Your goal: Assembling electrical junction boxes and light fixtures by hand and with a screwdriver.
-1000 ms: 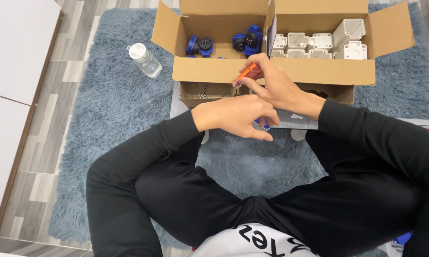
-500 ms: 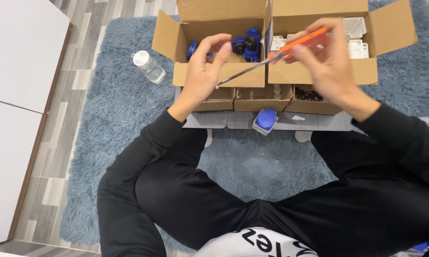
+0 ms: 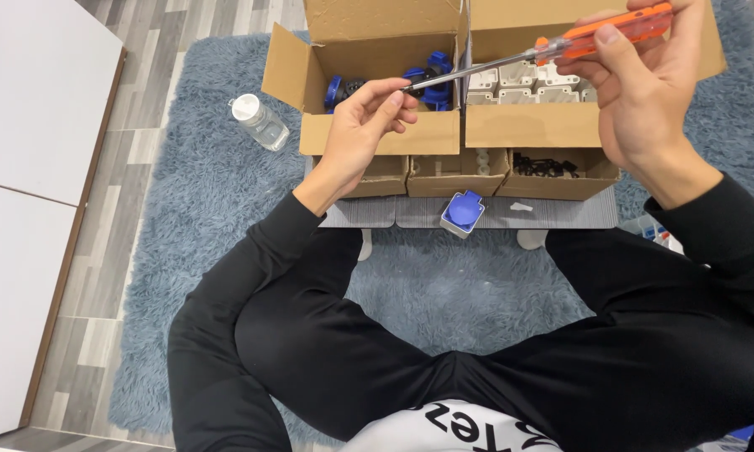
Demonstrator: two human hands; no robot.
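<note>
A blue-lidded grey socket block (image 3: 463,213) stands on the ribbed grey tray (image 3: 561,215) nearest the crossed legs. Above the open cardboard boxes (image 3: 381,134), the right hand (image 3: 636,92) grips the orange-handled, steel-shafted screwdriver (image 3: 534,57) with fingers closed round its handle. Its long axis runs nearly level, tip pointing left and slightly down, where the left hand (image 3: 362,125) pinches the tip between thumb and curled fingertips.

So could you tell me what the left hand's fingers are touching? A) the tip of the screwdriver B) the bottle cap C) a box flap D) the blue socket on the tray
A: the left hand pinches the tip of the screwdriver, whose orange handle the right hand holds.
</note>
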